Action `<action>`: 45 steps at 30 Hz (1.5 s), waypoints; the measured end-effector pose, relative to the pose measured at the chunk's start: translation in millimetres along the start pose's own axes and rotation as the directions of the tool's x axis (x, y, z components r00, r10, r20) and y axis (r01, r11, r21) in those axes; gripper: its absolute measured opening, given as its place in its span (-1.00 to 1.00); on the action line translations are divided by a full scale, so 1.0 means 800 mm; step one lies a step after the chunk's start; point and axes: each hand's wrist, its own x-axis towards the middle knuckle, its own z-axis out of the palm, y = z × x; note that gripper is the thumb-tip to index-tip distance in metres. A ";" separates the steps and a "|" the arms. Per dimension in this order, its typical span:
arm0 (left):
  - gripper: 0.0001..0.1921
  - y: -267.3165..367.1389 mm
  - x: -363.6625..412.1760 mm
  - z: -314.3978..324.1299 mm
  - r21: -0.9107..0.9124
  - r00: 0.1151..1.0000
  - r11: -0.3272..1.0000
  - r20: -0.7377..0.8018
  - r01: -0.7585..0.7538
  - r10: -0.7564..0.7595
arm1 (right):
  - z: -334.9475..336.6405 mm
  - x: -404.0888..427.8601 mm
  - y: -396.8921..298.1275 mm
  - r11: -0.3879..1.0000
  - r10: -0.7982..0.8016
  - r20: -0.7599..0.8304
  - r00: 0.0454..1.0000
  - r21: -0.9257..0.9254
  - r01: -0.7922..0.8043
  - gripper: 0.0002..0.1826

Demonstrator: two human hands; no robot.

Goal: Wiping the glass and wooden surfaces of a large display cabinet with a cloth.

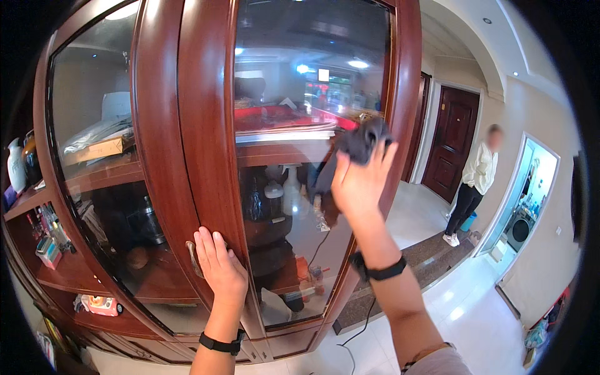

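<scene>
A tall cabinet of dark reddish wood [206, 117] with glazed doors stands before me. My right hand [363, 183] presses a bunched dark cloth [365, 140] to the right glass door pane [290, 187], near its right edge. Flat on the door frame lies my left hand [220, 267], fingers extended, over or beside a curved metal door handle [192, 258]; it holds nothing that I can see. Behind the glass are a white spray bottle [291, 187], stacked papers [286, 136] and a red item [276, 117]. Reflections hide part of the contents.
Open shelves at left hold a white vase [15, 164] and a pink toy car [101, 304]. A person [480, 173] stands at right beside a blue bin [468, 221]. A dark cable [365, 323] runs over the floor near a stone step [412, 269].
</scene>
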 end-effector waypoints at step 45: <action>-0.46 0.004 -0.003 0.004 0.083 0.999 0.996 0.031 -0.019 0.016 | -0.012 0.094 0.080 0.989 0.114 -0.120 0.986 -0.076 -0.123 -0.55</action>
